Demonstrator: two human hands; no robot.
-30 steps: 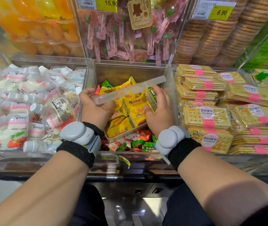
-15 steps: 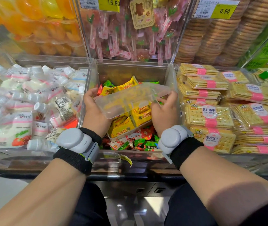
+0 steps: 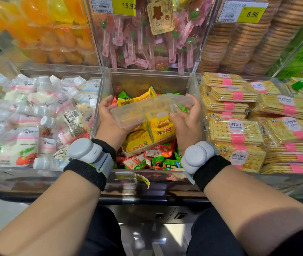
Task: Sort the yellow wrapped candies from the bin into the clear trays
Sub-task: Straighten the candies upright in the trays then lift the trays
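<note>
At the centre of the frame both hands, left (image 3: pixel 110 122) and right (image 3: pixel 187 124), hold an empty tray (image 3: pixel 147 111) across the middle of the bin (image 3: pixel 147 82), so the way down to the candies (image 3: pixel 158 126) is closed there; the only open room is a strip at the bin's back, above centre, and another at its front, over the loose red and green sweets (image 3: pixel 147 159). The bin's clear side walls crowd both wrists, with pouches (image 3: pixel 36 117) piled at left and crackers (image 3: pixel 239 130) stacked at right. Across the top of the frame the upper bins (image 3: pixel 147 34) overhang, cutting off the approach from above.
</note>
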